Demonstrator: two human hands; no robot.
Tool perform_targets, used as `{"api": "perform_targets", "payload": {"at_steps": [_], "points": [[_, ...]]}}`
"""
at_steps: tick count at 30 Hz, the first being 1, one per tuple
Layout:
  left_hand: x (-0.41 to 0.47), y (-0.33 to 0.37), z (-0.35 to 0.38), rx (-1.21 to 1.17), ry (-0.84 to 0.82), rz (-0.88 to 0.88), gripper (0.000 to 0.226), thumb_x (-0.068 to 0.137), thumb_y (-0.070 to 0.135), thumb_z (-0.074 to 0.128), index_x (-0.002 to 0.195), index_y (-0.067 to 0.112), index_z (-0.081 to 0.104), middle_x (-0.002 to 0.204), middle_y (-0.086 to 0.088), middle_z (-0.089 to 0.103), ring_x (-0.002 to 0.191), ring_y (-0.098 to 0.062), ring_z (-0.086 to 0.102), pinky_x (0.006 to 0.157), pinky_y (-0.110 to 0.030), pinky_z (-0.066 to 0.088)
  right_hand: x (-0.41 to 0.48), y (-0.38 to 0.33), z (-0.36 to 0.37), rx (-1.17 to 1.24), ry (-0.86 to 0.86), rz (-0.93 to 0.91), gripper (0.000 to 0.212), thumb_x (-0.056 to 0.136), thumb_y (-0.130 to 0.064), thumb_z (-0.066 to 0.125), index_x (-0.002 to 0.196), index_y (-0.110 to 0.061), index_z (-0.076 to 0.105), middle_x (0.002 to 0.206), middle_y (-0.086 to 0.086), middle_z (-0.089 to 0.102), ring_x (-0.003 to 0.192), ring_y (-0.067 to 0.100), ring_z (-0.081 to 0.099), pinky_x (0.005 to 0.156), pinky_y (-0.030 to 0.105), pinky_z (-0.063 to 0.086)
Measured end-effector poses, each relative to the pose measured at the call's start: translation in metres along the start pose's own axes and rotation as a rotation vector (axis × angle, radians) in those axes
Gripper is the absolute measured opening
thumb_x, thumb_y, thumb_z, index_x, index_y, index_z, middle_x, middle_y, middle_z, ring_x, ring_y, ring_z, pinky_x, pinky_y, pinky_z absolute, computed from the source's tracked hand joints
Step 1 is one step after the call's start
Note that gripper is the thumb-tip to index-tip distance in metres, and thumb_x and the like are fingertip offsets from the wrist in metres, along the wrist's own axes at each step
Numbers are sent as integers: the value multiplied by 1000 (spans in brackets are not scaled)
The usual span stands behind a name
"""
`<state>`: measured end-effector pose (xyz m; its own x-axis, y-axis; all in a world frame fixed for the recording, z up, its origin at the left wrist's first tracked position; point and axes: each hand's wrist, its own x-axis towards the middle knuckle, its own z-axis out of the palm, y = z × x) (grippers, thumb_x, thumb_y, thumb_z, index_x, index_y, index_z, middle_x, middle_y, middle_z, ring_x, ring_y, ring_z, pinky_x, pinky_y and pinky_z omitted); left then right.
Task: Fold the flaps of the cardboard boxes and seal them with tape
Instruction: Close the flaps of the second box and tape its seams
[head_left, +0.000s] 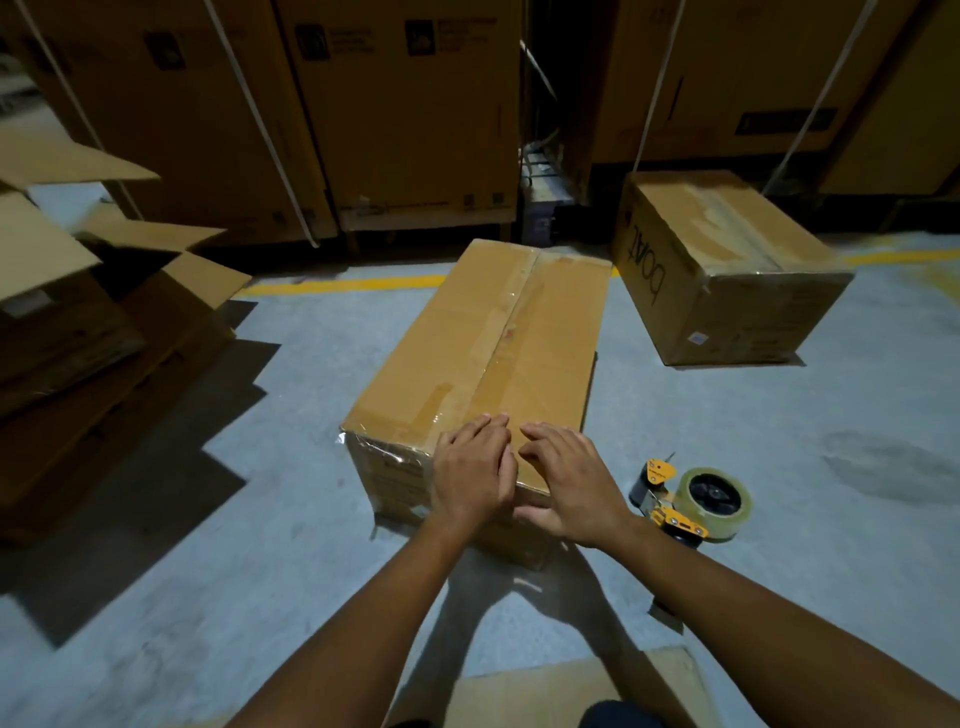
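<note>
On the box (483, 338) rest left hand (470, 473) and right hand (571, 486) (dispenser (693, 501) nearby).

Two sealed boxes (483, 332) (727, 270), one tape dispenser (691, 501), two hands (470, 475) (571, 478).

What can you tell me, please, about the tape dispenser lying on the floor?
The tape dispenser lies on its side on the grey floor, just right of the near end of the taped box. Its frame looks dark, with yellow plastic parts, and it carries a fairly full roll of clear tape on a black hub, facing up toward the camera. Nothing holds it; the person's right forearm overlaps its near edge in the picture, and contact cannot be judged.
</note>
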<state>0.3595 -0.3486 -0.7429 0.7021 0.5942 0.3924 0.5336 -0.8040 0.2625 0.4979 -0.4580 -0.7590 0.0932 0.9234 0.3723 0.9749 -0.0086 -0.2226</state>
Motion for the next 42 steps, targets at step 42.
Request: {"api": "perform_targets", "payload": {"at_steps": [42], "points": [[20,-141,-12,-311,310,-461,33,97,17,37,107,6,67,110,-10,68,111,-29,55,90,-30,41,110,-112,36,-282,-178,69,49,91,-54,56,130,-25,47,140,8,45,121,28,45,91,45,39]]}}
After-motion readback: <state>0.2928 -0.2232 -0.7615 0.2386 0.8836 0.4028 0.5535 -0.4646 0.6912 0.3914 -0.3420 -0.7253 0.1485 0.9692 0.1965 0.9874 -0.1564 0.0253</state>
